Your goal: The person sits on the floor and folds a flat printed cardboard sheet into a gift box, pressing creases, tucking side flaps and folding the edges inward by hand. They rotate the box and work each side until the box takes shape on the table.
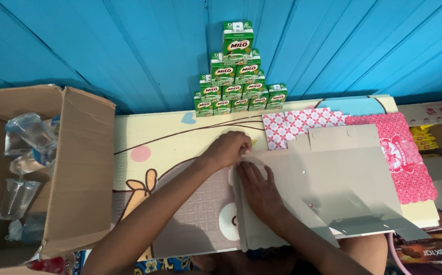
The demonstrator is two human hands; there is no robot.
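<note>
A flattened grey cardboard carton with a pink-and-white patterned outer side lies on a cartoon-printed play mat. My left hand is at the carton's upper left corner, its fingers pinched together on a rounded flap there. My right hand lies flat, palm down and fingers apart, on the carton's left part just below the left hand. A folded side strip of the carton runs down under my right wrist.
A pyramid of green drink cartons stands against the blue plank wall. A big open cardboard box with crushed clear plastic cups is on the left. Snack packets lie at the right edge.
</note>
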